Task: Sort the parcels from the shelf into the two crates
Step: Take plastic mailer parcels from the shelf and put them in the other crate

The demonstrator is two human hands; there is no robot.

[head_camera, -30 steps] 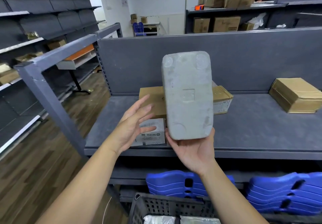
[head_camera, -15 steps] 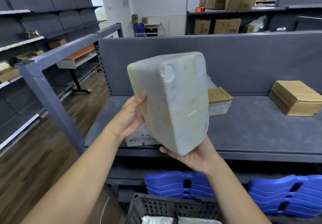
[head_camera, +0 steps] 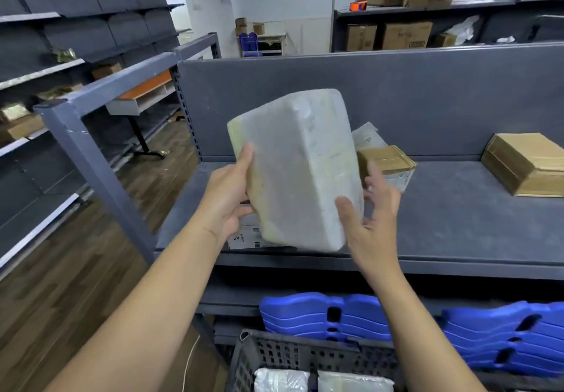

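A grey-white foam box parcel (head_camera: 299, 172) is held tilted above the front of the grey shelf (head_camera: 457, 224). My left hand (head_camera: 225, 196) grips its left edge, thumb on the front face and fingers behind. My right hand (head_camera: 372, 224) is at its lower right corner with the thumb on the front face and the fingers straight and spread, slightly blurred. Below, at the bottom edge, a dark plastic crate (head_camera: 305, 352) holds two white wrapped parcels (head_camera: 280, 381).
On the shelf lie a small white labelled box (head_camera: 244, 237) under the foam box, a cardboard box (head_camera: 387, 159) behind it and another cardboard box (head_camera: 525, 162) at the far right. Stacked blue plastic pieces (head_camera: 320, 315) sit below the shelf. A wooden-floored aisle runs to the left.
The foam box has turned and tilted. My left hand went from free to gripping its left edge. My right hand moved from under the box to its right side.
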